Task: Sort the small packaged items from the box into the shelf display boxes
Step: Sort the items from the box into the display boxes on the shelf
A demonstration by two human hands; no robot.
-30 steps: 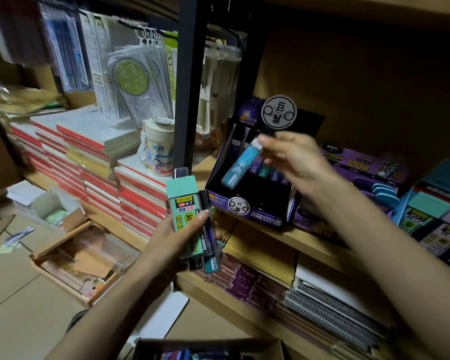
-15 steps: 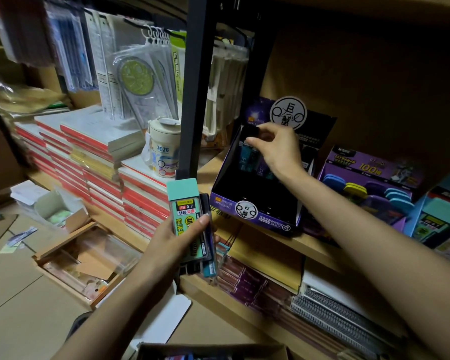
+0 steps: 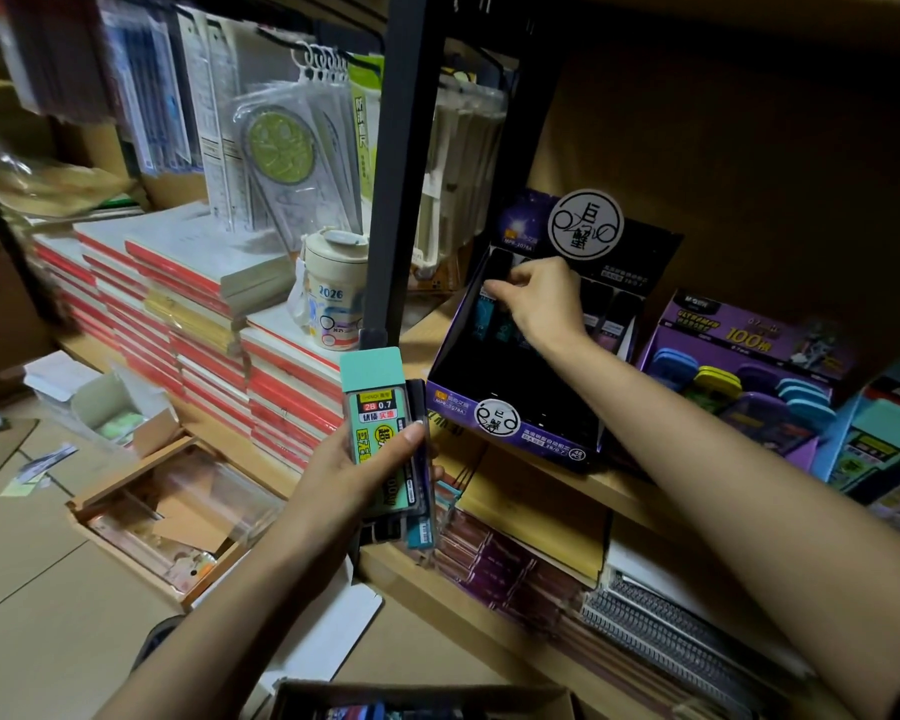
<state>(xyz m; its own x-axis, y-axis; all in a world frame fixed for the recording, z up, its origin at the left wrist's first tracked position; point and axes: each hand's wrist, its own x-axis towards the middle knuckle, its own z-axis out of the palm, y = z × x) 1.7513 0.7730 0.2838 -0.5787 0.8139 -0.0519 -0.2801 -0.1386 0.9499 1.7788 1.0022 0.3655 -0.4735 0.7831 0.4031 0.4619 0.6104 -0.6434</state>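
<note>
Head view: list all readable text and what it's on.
"2B 0.7": mint-green pack in the left hand.
"2026": white cup on the notebook stack.
"100": purple display box at right.
"巨蟹": round sign on the dark display box.
Too blurred to read: teal pack pinched by the right hand, small print on boxes, hanging rulers.

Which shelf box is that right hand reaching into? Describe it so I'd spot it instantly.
Find the shelf's black upright post. Just right of it sits a dark purple display box, the right hand inside it. Unlike the lighter purple box beside it, its back card carries a round white emblem.
</note>
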